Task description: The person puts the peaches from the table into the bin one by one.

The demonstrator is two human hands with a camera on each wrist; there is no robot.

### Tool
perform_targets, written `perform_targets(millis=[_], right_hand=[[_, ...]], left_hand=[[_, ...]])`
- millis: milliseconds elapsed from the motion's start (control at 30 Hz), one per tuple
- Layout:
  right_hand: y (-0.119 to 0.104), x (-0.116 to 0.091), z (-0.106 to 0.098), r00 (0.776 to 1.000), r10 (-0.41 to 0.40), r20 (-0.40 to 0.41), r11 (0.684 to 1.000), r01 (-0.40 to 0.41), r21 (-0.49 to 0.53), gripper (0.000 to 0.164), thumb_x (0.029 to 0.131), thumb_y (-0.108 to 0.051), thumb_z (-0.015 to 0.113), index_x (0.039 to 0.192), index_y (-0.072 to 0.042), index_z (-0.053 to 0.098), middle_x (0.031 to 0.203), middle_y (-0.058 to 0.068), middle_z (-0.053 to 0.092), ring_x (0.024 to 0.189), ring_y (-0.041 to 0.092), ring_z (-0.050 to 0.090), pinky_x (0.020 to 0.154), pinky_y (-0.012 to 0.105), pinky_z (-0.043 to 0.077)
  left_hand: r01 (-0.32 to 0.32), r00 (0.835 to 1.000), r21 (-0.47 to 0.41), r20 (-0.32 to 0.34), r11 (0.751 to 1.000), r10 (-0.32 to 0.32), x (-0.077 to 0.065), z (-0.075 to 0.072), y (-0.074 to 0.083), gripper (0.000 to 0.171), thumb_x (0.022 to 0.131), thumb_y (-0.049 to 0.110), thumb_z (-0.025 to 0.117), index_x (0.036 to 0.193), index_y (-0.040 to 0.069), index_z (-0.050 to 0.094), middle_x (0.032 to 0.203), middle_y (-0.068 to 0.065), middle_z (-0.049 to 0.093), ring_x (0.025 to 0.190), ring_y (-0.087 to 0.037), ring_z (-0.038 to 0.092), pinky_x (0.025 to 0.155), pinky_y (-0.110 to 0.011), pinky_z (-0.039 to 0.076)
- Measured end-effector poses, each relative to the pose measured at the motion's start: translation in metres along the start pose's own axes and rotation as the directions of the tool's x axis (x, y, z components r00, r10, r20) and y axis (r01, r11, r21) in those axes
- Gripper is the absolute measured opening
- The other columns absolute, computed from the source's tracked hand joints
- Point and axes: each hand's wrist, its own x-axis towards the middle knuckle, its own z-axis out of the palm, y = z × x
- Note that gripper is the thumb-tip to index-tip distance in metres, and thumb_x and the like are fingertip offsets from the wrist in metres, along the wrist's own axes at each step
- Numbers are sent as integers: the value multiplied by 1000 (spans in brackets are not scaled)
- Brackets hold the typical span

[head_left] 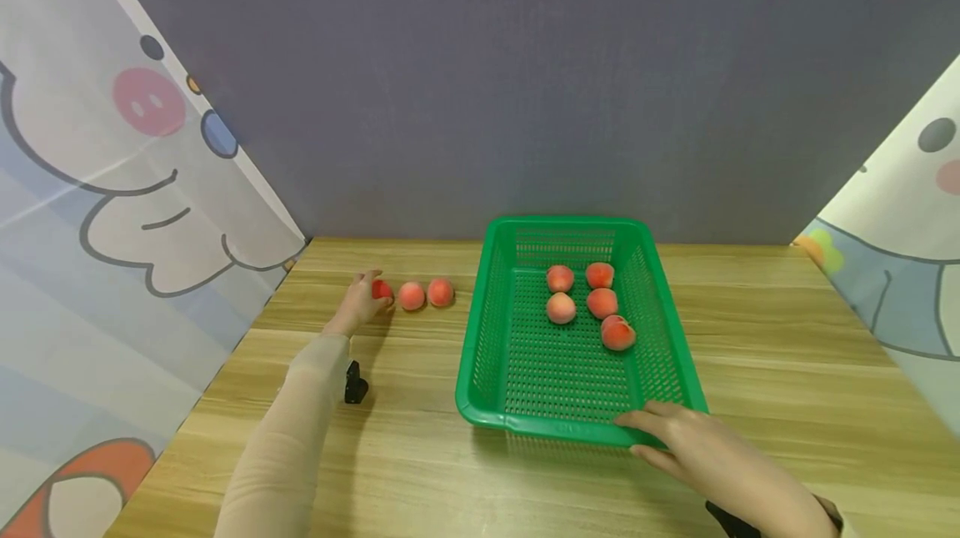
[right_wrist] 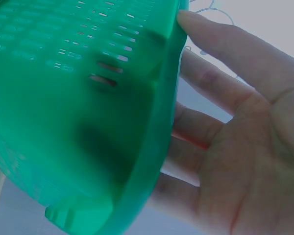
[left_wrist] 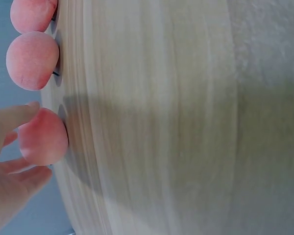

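L hand: here's the L hand (head_left: 360, 306) out on the far L of the wood tbl (head_left: 420, 446), thumb & fingers clamped round a red-orange peach (left_wrist: 45, 139)!
Held peach: L end of a short row, L of the basket; can't tell if it's off the wood.
Row mates: middle peach (head_left: 412, 296) just beside it, then R-end peach (head_left: 440, 293), both on the tbl.
R hand: down at the near-R corner, R hand (head_left: 697, 446) pinches the rim of the green plastic basket (head_left: 558, 379), thumb one side, fingers t'other.
Basket load: five peaches (head_left: 561, 308) inside, two in the L col, three in the R.
L arm: cream sleeve (head_left: 281, 438), small blk device (head_left: 356, 384) nr wrist.
Backdrop: grey panel (head_left: 487, 87) bhd, cartoon-print sheet (head_left: 150, 188) on the L.
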Motion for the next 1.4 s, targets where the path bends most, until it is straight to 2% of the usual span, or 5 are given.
perform_targets(millis=[367, 967, 1200, 1400], right_hand=[[-2, 0, -1, 1000, 3, 7, 1000, -3, 14, 27, 79, -24, 64, 104, -15, 63, 99, 10, 61, 90, 34, 58, 67, 43, 49], [-3, 0, -1, 1000, -13, -22, 1000, 13, -26, 26, 78, -24, 65, 102, -16, 64, 96, 7, 61, 85, 29, 59, 66, 40, 49], [-3, 0, -1, 1000, -14, -23, 1000, 13, -20, 26, 78, -23, 65, 102, -15, 64, 96, 8, 62, 85, 29, 59, 65, 40, 49], [-2, 1, 0, 1000, -6, -18, 1000, 6, -15, 26, 78, -24, 65, 103, -15, 64, 96, 9, 61, 86, 30, 59, 66, 41, 49]], left_hand=[[-38, 999, 19, -24, 999, 39, 1, 4, -4, 52, 81, 3, 61, 123, -14, 37, 116, -36, 38, 103, -46, 45, 86, -49, 40], [-34, 999, 32, -31, 999, 35, 1, 4, -3, 50, 80, 2, 62, 121, -14, 40, 114, -36, 41, 103, -46, 45, 88, -49, 38], [-30, 999, 29, -21, 999, 31, 0, 2, -2, 50, 80, 2, 62, 121, -14, 39, 114, -36, 40, 103, -45, 45, 87, -49, 39], [-52, 998, 28, -24, 998, 53, -2, -4, 1, 50, 78, 0, 61, 121, -15, 39, 113, -36, 43, 101, -45, 46, 85, -48, 40]])
